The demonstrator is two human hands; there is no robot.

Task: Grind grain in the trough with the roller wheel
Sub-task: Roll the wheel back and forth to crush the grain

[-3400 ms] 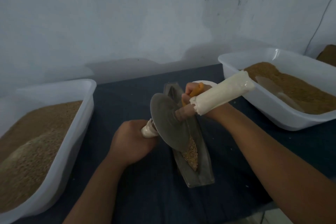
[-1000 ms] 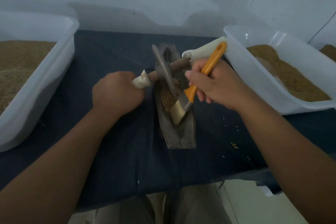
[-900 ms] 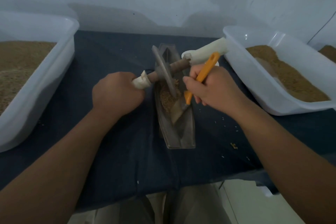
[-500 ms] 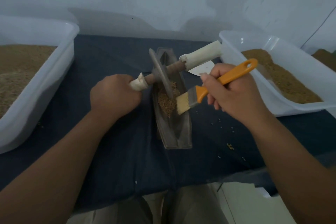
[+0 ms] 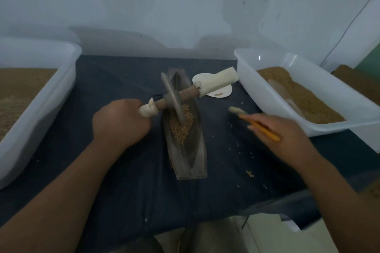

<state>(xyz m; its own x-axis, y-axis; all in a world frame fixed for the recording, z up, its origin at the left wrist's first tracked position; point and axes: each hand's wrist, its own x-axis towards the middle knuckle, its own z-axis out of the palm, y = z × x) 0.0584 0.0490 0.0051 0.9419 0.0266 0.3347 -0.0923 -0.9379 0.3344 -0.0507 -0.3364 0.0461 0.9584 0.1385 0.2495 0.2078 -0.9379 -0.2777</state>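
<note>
Gripping the white-wrapped left handle [image 5: 148, 110] of the roller wheel [image 5: 174, 98] with the left hand [image 5: 121, 123], fist clenched right round it. Parked rim-down in the trough [image 5: 193, 158], tilted, right end of the axle higher, disc biting into the grain [image 5: 181, 129] heaped around mid-channel; near end of the channel looking mostly bare. With the right hand [image 5: 287, 139]: off the wheel, grasping a brush [image 5: 259, 125] by its orange handle, low over the cloth between trough and right tub; too motion-blurred to read finger placement. Leaves the wrapped right handle [image 5: 217, 83] free, sticking out over a white disc [image 5: 224, 91] just beside the trough. Looks like a heavy, rigid metal disc on a wooden axle: no flex, likely to tip sideways if driven one-handed. Best taken at both wrapped handles, pressing down evenly, rocking along the channel. Expect decent friction from the wrap. Trough probably stiff and weighty too, but sitting loose, so could skate. Grain light, loose, prone to jumping out; some spilled bits [image 5: 250, 174] already lying right of the trough. Underneath: dark blue cloth [image 5: 127, 181], slightly creased. Flanked by a white plastic left tub [image 5: 47, 104] and right tub [image 5: 333, 128], both holding brown granular fill, with a pale scoop [image 5: 283, 92] half buried in the right one. Behind: scuffed whitish wall [image 5: 164, 2] with a thin cable [image 5: 347, 26] at right. Dim lighting.
</note>
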